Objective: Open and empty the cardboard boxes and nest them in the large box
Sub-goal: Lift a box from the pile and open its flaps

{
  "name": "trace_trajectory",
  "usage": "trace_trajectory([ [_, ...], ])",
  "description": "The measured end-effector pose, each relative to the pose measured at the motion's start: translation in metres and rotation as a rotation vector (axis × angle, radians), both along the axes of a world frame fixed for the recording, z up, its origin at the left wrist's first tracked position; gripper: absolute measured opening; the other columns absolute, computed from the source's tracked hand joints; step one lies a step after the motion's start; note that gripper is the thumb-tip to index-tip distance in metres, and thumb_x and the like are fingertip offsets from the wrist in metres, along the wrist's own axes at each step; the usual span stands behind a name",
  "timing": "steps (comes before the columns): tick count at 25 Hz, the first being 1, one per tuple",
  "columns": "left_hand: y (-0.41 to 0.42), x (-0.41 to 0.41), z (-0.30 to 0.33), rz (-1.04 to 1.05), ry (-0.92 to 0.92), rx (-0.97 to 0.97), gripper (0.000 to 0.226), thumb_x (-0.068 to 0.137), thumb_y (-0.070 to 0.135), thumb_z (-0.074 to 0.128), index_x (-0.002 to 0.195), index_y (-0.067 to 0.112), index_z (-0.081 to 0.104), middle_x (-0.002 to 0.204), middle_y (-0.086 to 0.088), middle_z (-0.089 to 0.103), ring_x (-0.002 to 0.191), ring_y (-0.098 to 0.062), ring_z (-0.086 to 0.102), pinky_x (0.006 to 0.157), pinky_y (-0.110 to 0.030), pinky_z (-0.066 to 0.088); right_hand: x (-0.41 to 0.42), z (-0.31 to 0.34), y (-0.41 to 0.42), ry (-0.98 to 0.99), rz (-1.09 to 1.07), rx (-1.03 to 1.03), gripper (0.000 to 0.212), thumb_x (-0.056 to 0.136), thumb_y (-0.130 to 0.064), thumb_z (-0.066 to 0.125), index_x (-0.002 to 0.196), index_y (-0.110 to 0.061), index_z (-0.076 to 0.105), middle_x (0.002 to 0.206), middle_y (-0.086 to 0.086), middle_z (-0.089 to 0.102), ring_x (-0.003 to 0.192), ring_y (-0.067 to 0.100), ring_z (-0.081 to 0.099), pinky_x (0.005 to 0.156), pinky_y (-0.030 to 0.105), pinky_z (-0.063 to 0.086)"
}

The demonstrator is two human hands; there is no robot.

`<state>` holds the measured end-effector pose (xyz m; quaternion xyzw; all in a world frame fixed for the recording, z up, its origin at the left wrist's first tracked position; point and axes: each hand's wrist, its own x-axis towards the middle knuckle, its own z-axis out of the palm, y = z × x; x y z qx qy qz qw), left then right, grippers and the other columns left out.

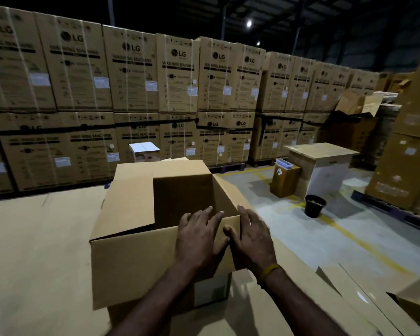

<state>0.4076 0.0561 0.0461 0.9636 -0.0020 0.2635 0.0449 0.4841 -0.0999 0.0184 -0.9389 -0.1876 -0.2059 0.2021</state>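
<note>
A long wall of stacked washing-machine cartons [136,93] fills the background, two tiers high, strapped with pale bands and carrying white labels. In front of it lies a broad cardboard surface [34,251], smooth and slightly glossy, which takes up the lower left of the view. On this surface, near its right edge, stands the open cardboard box [136,263], its top flaps spread: the left flap [126,207] angles up and outward, the far flap [160,168] stands behind the opening, and the right flap [230,190] leans away over the floor; the inside is dark and its contents cannot be made out. To the right, the grey concrete floor [325,238] carries yellow lines, and on it stand a pale table-like crate [323,166], a smaller brown box [285,180] beside it, and a black bucket [315,205] closer in. Flattened cardboard pieces [364,299] lie at the lower right. The left hand [199,238] rests flat, fingers spread and unclenched, on the near flap of the open box, fingertips reaching over its top edge. The right hand [250,236], a yellow band [269,271] at its wrist, lies just beside it, also open and pressed against the flap's right end, thumb touching the cardboard.
</note>
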Motion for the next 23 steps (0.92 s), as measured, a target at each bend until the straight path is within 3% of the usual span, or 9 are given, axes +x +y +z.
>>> trace_trajectory([
  [2,-0.002,-0.004,-0.012,0.009,-0.056,-0.029,0.068,0.09,0.068,0.038,0.15,0.038,0.029,0.155,0.003,0.037,0.14,-0.019,0.033,0.116,-0.041,0.021,-0.003,-0.004,0.003,-0.029,0.029,0.079,0.079,0.09,-0.076,0.014,0.15,-0.028,0.033,0.14,0.007,0.046,0.122,0.028,0.053,0.094,0.044,0.05],
  [5,0.001,-0.012,-0.027,0.016,-0.112,-0.027,0.067,0.091,0.061,0.047,0.15,0.033,0.034,0.148,-0.001,0.045,0.14,-0.024,0.036,0.119,-0.043,0.019,-0.007,-0.01,0.006,-0.139,0.046,0.119,0.057,0.097,-0.064,0.023,0.143,-0.035,0.041,0.133,0.01,0.048,0.116,0.03,0.055,0.086,0.047,0.055],
  [8,0.01,-0.024,-0.036,0.084,-0.163,-0.029,0.066,0.091,0.059,0.051,0.15,0.033,0.038,0.149,-0.004,0.042,0.143,-0.027,0.033,0.12,-0.049,0.017,-0.014,-0.008,0.017,-0.202,0.049,0.115,0.048,0.097,-0.055,0.035,0.138,-0.035,0.046,0.139,0.014,0.043,0.13,0.035,0.044,0.099,0.058,0.046],
  [10,0.018,-0.033,-0.036,0.171,-0.168,-0.038,0.065,0.09,0.063,0.046,0.148,0.035,0.04,0.148,-0.005,0.043,0.142,-0.028,0.035,0.119,-0.05,0.018,-0.018,-0.007,0.029,-0.196,0.06,0.023,0.054,0.093,-0.064,0.035,0.137,-0.036,0.048,0.146,0.014,0.039,0.142,0.042,0.03,0.112,0.063,0.029],
  [12,0.034,-0.041,-0.031,0.265,-0.149,-0.044,0.066,0.089,0.07,0.039,0.147,0.038,0.041,0.15,-0.006,0.042,0.141,-0.029,0.035,0.117,-0.051,0.016,-0.022,-0.006,0.039,-0.168,0.065,-0.004,0.062,0.088,-0.072,0.033,0.137,-0.038,0.049,0.15,0.015,0.037,0.145,0.047,0.019,0.114,0.065,0.02],
  [15,0.071,-0.053,-0.021,0.388,-0.101,-0.002,0.074,0.086,0.081,0.031,0.148,0.041,0.038,0.158,-0.009,0.03,0.145,-0.031,0.027,0.118,-0.053,0.013,-0.024,-0.005,0.045,-0.106,0.058,0.028,0.069,0.083,-0.079,0.032,0.138,-0.04,0.047,0.154,0.014,0.03,0.147,0.047,0.011,0.114,0.065,0.018],
  [18,0.106,-0.064,-0.01,0.474,-0.084,0.04,0.083,0.08,0.089,0.028,0.147,0.041,0.039,0.164,-0.01,0.015,0.151,-0.036,0.003,0.119,-0.057,0.002,-0.025,-0.004,0.047,-0.032,0.075,0.05,0.074,0.079,-0.082,0.031,0.141,-0.043,0.041,0.158,0.011,0.02,0.149,0.043,0.0,0.115,0.066,0.015],
  [23,0.132,-0.082,0.001,0.64,0.044,0.013,0.094,0.075,0.095,0.01,0.151,0.043,0.03,0.165,-0.013,0.0,0.148,-0.042,-0.017,0.117,-0.063,-0.005,-0.029,0.001,0.053,0.056,0.115,0.111,0.07,0.083,-0.076,0.046,0.143,-0.042,0.038,0.161,0.005,0.004,0.149,0.037,-0.015,0.113,0.066,0.023],
])
